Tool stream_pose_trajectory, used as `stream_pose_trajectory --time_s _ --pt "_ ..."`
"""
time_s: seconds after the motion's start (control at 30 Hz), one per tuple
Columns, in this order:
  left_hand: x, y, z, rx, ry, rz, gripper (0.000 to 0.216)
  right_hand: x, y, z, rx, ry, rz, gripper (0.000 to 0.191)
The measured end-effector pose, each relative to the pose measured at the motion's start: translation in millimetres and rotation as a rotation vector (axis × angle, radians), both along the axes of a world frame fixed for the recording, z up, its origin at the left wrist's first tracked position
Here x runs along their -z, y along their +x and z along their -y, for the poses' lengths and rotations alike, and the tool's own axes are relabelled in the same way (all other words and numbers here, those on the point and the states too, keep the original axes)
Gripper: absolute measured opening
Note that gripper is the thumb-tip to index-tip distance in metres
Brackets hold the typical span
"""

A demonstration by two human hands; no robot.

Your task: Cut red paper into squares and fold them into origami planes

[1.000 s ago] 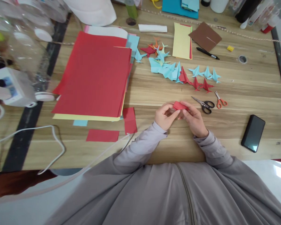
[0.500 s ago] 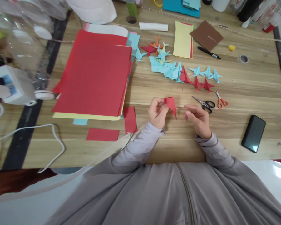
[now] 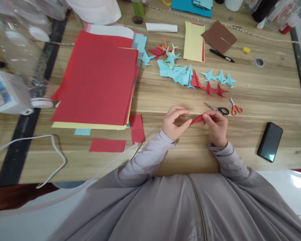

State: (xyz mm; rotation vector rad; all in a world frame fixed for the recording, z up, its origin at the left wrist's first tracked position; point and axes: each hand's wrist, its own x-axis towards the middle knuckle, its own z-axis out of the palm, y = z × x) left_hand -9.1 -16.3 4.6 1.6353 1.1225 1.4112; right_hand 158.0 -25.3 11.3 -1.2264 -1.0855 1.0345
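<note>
A small folded red paper [image 3: 197,119] is pinched between the thumb and fingers of my right hand [image 3: 217,128]. My left hand [image 3: 174,124] has its fingers spread apart, with the thumb tip at the paper's left end; whether it presses on it I cannot tell. Just behind my right hand lie black-handled scissors [image 3: 218,109], and orange-handled scissors [image 3: 235,107] rest to their right. Farther back are folded red paper cranes [image 3: 219,90] and light blue paper cranes [image 3: 221,77]. Left of my hands are two cut red paper rectangles [image 3: 137,129].
A tall stack of red sheets [image 3: 97,80] covers the left of the table. A phone [image 3: 270,142] lies at the right. Toward the back are yellow paper slips [image 3: 193,42], a brown paper square [image 3: 219,36], a pen [image 3: 222,55] and a tape roll [image 3: 259,62]. A white cable [image 3: 57,150] crosses the left front.
The red folded paper has passed from my left hand to my right and now lies more level. My left fingers have opened out, and the hands are closer together.
</note>
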Motion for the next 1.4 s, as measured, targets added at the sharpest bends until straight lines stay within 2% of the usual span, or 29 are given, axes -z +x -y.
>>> stream_pose_trajectory --time_s 0.07,0.13,0.23,0.33,0.43,0.53,0.67,0.8,0.93,1.07,1.2,1.4 --pt "2.4 0 1 -0.115 0.039 -0.056 0.02 1.0 0 -2 0.063 -0.003 0.018 0.021" --pt "5.4 1 4 -0.168 0.058 -0.089 0.017 0.8 0 -2 0.1 0.025 0.026 0.02" --pt "9.2 4 9 -0.099 0.033 -0.093 0.019 -1.2 -1 -2 0.08 0.088 0.033 0.015" --pt "11.4 6 12 0.032 -0.009 -0.041 0.035 -2.4 -1 0 -0.001 0.124 0.073 0.014" --pt "12.6 6 11 0.082 0.045 -0.029 0.043 -1.5 0 2 -0.084 0.185 0.1 0.01" --pt "13.1 5 6 0.085 0.14 -0.056 0.03 0.2 1 3 -0.164 0.228 0.082 0.004" --pt "14.1 4 1 0.083 0.168 -0.014 0.016 2.5 2 3 -0.215 0.213 0.096 0.008" --pt "15.8 5 2 0.088 0.108 0.089 0.016 5.1 5 3 -0.168 0.239 0.215 0.011" --pt "14.6 5 5 0.121 0.028 0.147 0.015 5.8 7 3 -0.197 0.264 0.218 0.007" --pt "11.3 7 6 0.194 0.022 0.18 0.017 3.7 7 4 -0.184 0.247 0.244 0.006" --pt "10.0 9 7 0.163 0.041 0.193 0.015 3.1 5 5 -0.202 0.231 0.239 0.006" --pt "7.7 8 6 0.172 0.019 0.182 0.012 3.3 0 9 -0.195 0.066 0.122 0.008"
